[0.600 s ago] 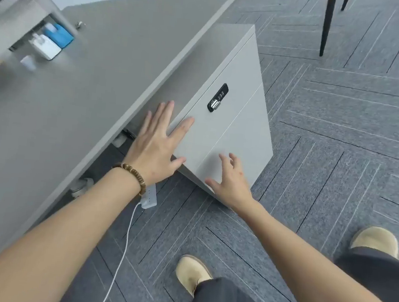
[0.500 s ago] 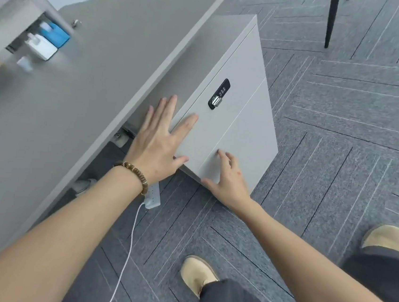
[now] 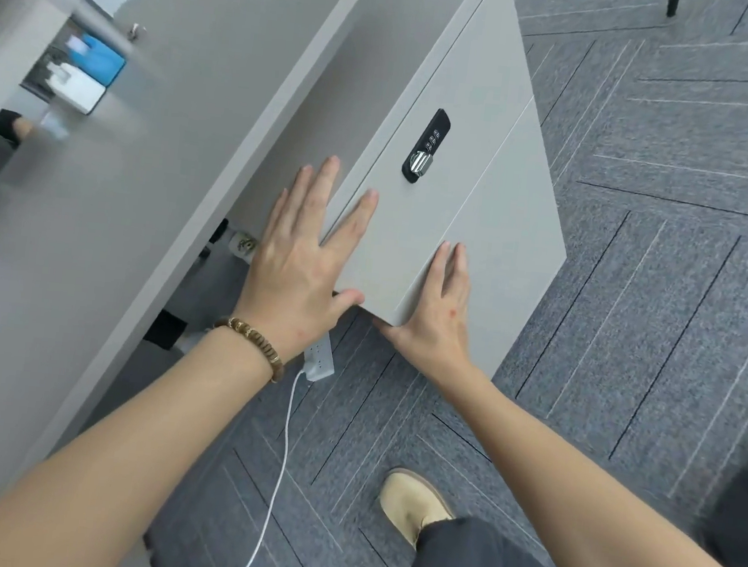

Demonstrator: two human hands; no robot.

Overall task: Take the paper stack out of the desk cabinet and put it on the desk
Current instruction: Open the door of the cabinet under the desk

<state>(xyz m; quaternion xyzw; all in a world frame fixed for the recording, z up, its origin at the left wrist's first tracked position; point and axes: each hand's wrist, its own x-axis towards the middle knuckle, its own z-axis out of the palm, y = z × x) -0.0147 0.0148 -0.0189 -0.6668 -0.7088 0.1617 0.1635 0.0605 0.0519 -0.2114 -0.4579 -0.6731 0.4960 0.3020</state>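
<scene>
A light grey desk cabinet stands on the carpet beside the grey desk. Its front is closed and carries a black combination lock with a chrome knob. My left hand lies flat with fingers spread over the cabinet's near top corner. My right hand rests flat on the front panel near its lower left corner, fingertips along a drawer seam. Neither hand holds anything. No paper stack is visible; the cabinet's inside is hidden.
A white power strip with a white cable lies on the grey carpet below my left wrist. Blue and white boxes sit on a shelf at the desk's far side. My tan shoe stands near the cabinet.
The view has moved closer to the cabinet. My right hand has slid up onto the front panel along the drawer seam. My left hand stays on the top corner.
</scene>
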